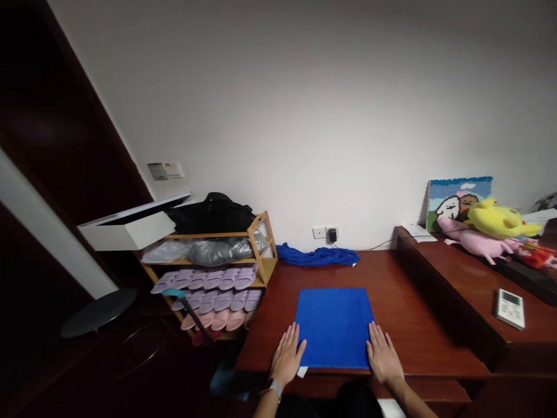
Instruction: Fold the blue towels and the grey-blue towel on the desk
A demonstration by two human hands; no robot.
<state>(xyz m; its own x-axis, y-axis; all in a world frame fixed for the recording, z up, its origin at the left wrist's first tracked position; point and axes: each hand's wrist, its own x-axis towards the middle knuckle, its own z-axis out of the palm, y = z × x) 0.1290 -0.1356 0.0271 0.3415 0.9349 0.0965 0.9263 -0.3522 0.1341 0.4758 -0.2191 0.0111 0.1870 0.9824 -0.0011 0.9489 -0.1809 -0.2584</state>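
A blue cloth [334, 328] lies flat as a neat rectangle on the reddish-brown wooden table [429, 339], close to its front edge. A small white tag sticks out at its lower left corner. My left hand [286, 355] rests flat at the cloth's left edge, fingers stretched out, with a band on the wrist. On the opposite side my right hand [383, 353] lies flat with its fingertips at the right edge. Neither hand grips anything. Against the wall, a second blue cloth [317, 256] lies bunched at the back of the table.
A wooden shoe rack [263, 249] with rows of slippers stands left of the table, carrying a black bag [213, 213] and a white box [130, 232]. On the raised right section are plush toys [496, 220], a picture [461, 197] and a remote [510, 309]. A cord crosses from the wall plug [333, 235].
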